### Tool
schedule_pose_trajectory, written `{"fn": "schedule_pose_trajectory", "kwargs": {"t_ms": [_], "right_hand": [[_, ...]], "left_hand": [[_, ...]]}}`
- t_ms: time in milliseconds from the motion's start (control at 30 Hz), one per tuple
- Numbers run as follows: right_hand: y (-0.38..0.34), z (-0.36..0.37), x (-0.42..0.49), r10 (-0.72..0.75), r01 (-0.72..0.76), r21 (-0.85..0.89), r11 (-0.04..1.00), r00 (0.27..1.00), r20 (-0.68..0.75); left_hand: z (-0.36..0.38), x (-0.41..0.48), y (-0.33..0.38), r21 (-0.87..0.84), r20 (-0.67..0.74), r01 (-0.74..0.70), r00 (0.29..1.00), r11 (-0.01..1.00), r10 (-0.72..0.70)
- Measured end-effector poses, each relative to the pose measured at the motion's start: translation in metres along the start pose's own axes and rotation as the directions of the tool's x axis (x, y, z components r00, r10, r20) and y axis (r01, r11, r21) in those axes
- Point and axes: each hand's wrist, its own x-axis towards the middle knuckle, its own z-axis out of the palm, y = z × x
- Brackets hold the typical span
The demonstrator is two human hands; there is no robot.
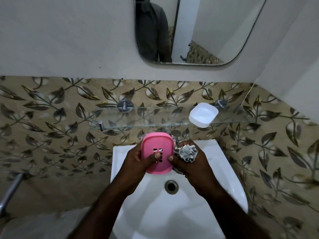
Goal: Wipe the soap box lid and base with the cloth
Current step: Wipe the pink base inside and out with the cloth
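Over the white sink (189,213), our left hand (138,161) grips the pink soap box piece (155,144) and our right hand (193,169) squeezes the cloth (188,152) (smooth plastic might slip and fall).

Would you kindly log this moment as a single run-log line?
left hand: holds pink part | right hand: grips cloth | white part: on shelf | place: over sink

My left hand (138,160) grips the pink soap box piece (156,144), thumb laid across its face. My right hand (193,168) grips the bunched cloth (188,151), thumb tip at the piece's edge. Both forearms extend forward, converging.
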Motion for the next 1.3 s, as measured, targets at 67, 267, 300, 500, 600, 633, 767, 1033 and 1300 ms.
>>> {"fn": "schedule_pose_trajectory", "kwargs": {"t_ms": [67,267,300,500,600,633,767,1033,1300], "right_hand": [[0.003,-0.001,0.001,0.019,-0.022,-0.057,0.998,0.999,-0.048],[-0.004,-0.013,0.002,0.074,-0.015,0.227,0.974,0.964,-0.256],[-0.007,-0.013,0.001,0.025,0.030,0.201,0.979,0.963,-0.268],[-0.013,0.011,0.001,-0.057,0.058,0.006,0.998,0.992,-0.109],[-0.017,0.011,0.002,-0.018,0.020,0.023,1.000,0.998,-0.066],[-0.017,0.010,0.002,0.018,-0.016,0.048,0.999,0.999,-0.046],[-0.020,0.013,0.003,0.051,-0.050,0.047,0.998,0.999,-0.011],[-0.042,0.015,0.003,-0.478,0.658,-0.539,0.527,0.753,0.451],[-0.034,0.016,-0.002,-0.398,0.517,-0.606,0.604,0.855,0.333]], "left_hand": [[0.003,-0.001,0.001,0.118,-0.019,-0.041,0.999,0.992,0.043],[-0.001,-0.008,0.006,0.526,0.035,-0.163,0.985,0.835,0.170],[-0.001,-0.009,0.007,0.572,0.061,-0.184,0.981,0.799,0.182],[0.010,-0.013,0.015,0.735,0.229,-0.293,0.956,0.612,0.184],[0.007,-0.013,0.017,0.697,0.269,-0.301,0.951,0.651,0.152],[0.007,-0.013,0.017,0.697,0.261,-0.278,0.957,0.660,0.128],[0.005,-0.017,0.012,0.708,0.168,-0.112,0.986,0.698,-0.012],[0.000,-0.016,0.015,0.671,0.162,-0.078,0.986,0.738,-0.043],[0.002,-0.018,0.021,0.665,0.136,-0.060,0.990,0.745,-0.042]]}}
